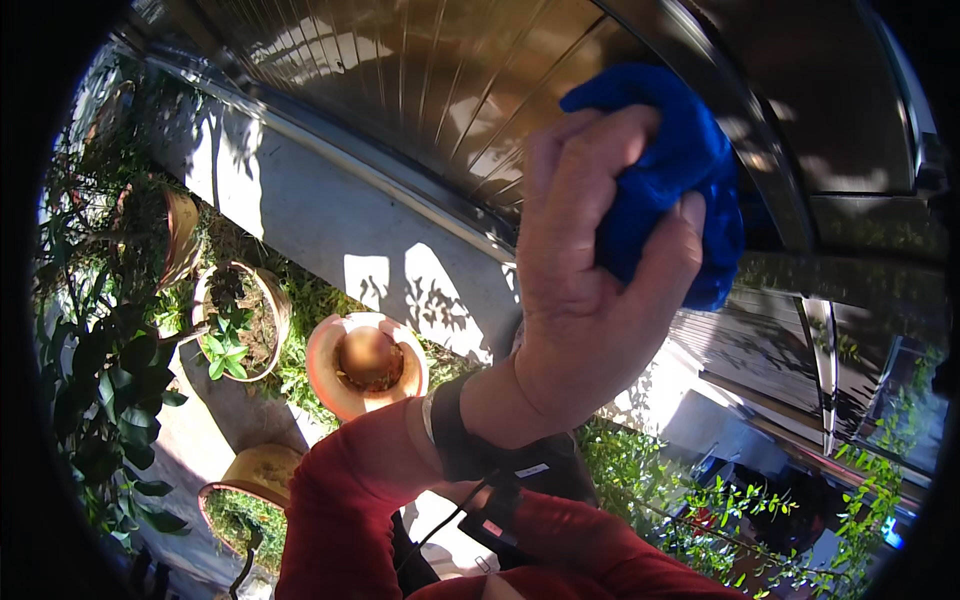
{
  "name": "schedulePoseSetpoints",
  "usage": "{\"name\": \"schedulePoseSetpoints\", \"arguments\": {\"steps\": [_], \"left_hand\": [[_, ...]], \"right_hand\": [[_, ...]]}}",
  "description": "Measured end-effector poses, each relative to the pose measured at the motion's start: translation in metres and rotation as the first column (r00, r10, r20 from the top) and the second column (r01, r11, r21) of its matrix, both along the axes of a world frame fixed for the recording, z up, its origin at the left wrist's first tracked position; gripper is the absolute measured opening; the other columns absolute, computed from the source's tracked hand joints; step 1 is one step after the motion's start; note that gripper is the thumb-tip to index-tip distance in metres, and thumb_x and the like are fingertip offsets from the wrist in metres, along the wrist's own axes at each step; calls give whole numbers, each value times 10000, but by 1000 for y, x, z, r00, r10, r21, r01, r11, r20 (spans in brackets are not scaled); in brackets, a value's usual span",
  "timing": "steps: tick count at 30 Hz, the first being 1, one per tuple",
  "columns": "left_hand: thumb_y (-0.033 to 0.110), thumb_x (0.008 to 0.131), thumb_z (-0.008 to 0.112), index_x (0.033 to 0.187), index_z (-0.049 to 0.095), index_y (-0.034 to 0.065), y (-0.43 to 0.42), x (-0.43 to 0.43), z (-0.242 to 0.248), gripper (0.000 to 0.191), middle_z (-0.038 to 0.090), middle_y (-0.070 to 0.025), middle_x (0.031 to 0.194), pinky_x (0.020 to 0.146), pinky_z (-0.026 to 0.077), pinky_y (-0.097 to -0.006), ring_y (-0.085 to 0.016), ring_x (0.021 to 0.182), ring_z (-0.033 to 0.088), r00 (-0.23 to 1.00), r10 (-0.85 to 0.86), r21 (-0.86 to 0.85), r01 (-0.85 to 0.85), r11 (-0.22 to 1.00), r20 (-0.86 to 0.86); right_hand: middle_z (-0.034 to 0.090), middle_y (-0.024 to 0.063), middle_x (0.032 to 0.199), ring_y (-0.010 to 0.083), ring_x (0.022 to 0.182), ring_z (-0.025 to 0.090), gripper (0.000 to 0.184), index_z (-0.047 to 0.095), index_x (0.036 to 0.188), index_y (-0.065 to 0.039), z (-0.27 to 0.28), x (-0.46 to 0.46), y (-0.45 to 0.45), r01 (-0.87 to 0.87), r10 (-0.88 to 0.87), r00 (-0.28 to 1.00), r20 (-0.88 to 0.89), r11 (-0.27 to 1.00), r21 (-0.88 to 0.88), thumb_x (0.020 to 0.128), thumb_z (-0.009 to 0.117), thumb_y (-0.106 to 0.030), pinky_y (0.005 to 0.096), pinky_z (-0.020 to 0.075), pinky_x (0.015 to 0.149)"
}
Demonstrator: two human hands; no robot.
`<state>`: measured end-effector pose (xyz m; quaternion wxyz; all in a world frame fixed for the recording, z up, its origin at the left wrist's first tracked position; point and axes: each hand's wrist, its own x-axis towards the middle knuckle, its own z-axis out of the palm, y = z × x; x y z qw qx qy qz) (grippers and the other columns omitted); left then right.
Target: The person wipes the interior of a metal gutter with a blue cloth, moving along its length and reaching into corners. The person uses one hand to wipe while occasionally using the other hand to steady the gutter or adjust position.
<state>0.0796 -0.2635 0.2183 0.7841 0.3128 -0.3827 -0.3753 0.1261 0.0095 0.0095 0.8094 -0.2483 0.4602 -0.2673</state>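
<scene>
My left hand (577, 300) is raised with its fingers and thumb curled around a bunched blue cloth (675, 172). The cloth is at a glossy brown grooved panel (450, 67), beside its dark metal frame (750, 112); whether it touches the panel I cannot tell. A black band circles my left wrist, below the red sleeve. My right hand (461, 493) is low, mostly hidden behind my left forearm. Close to it are a black strap or device (487, 529) and a thin black cable (442, 523).
A pale concrete ledge (315, 202) runs under the panel. Several plant pots stand left, including a round clay pot (322, 379) and a pot with a green plant (277, 307). Dark leafy branches (120, 397) hang at far left, and a leafy shrub (630, 465) grows at lower right.
</scene>
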Motion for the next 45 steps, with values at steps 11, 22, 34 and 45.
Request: {"name": "schedulePoseSetpoints", "arguments": {"steps": [11, 22, 34, 45], "left_hand": [[36, 823, 720, 1147, 659, 185, -14, -48, -36, 361, 551, -78, 1242, 910, 486, -369, -282, 1120, 524, 865, 287, -308, -164, 937, 411], [-9, 810, 689, 1054, 761, 194, 0, 1, -136, 325, 576, -113, 1233, 939, 507, -471, -395, 1166, 546, 780, 27, -58, 11, 998, 626], [5, 955, 604, 1280, 560, 57, -99, 83, -51, 332, 527, -150, 1273, 1050, 404, -377, -278, 1177, 518, 843, 395, -300, -295, 907, 365], [-85, 813, 661, 1192, 625, 118, -15, 56, -86, 432, 534, -121, 1218, 958, 495, -380, -304, 1104, 587, 890, -188, 180, 123, 976, 414]], "right_hand": [[609, 31, 962, 143, 861, 564, 284, 609, 1206, -22, 3, -24, -2, 37, -38, 999, 26, 999, 12, 1020, 581, -234, 311, 489, 758], [608, 12, 908, 128, 805, 561, 267, 616, 1182, -21, 7, -20, -14, 24, -25, 1000, -16, 996, -81, 1024, 568, -231, 299, 488, 720], [673, 86, 1161, 194, 1065, 653, 321, 614, 1225, 19, 12, -24, -25, -43, 41, 998, 46, 998, 54, 1072, 546, -255, 359, 492, 975], [601, 94, 1270, 178, 1117, 629, 383, 529, 1368, -13, 3, -48, -36, 123, -90, 979, -184, 976, 177, 1051, 571, -224, 351, 476, 1004]]}}
